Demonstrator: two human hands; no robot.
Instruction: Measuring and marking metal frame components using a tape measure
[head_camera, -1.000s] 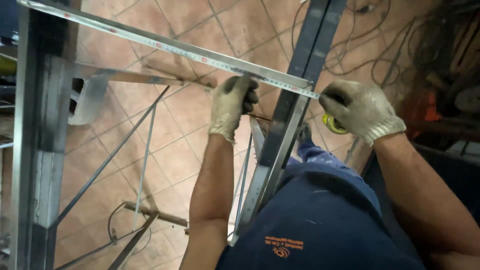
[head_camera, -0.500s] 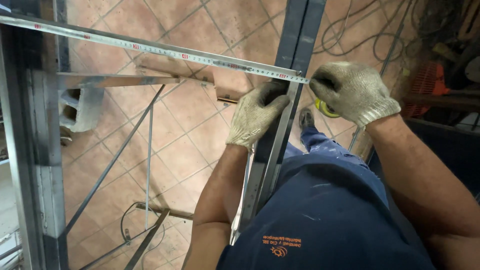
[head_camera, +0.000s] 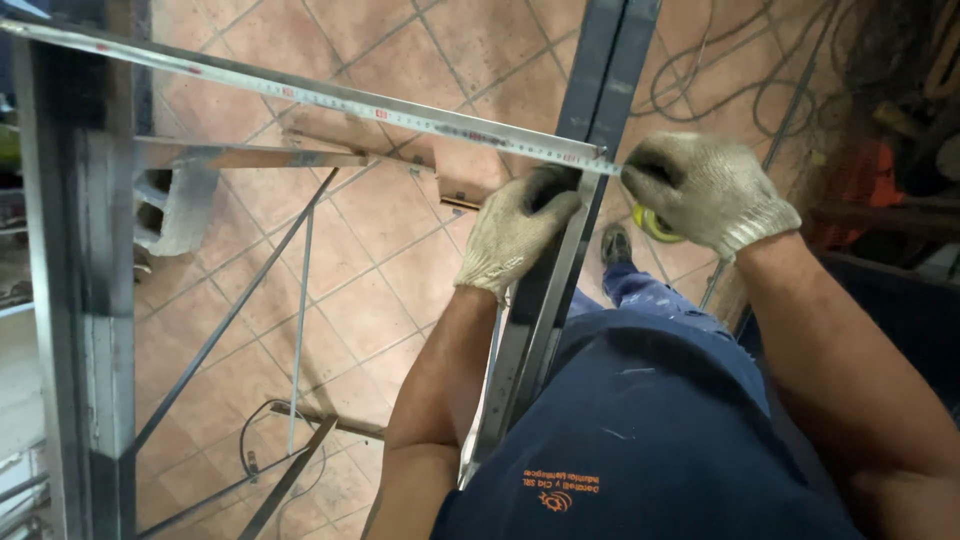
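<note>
Across the top of the view, a tape measure blade (head_camera: 330, 100) runs taut from the far upright steel post (head_camera: 85, 300) on the left to the near dark steel rail (head_camera: 590, 130) on the right. Both hands wear pale knit work gloves. The left hand (head_camera: 515, 235) is clenched on the near rail just under the blade, thumb and fingers (head_camera: 550, 190) wrapped around the metal edge where the blade crosses it. The right hand (head_camera: 705, 190) is closed around the yellow tape case (head_camera: 655, 222), which peeps out beneath the palm, and pinches the blade at the rail's edge. The blade's far end reaches the left post, though whether its hook is caught there is out of sight.

Judging from this, the step in hand is measuring the span between the two uprights of the frame, with the reading taken at the rail. The next move would seem to call for keeping the blade straight and tight while the mark at the rail's edge is read, the left hand steadying that point.

Below lies a terracotta tiled floor (head_camera: 380, 270) with thin steel rods (head_camera: 300, 330), a flat bar (head_camera: 240, 155) and loose cables (head_camera: 730, 70).
</note>
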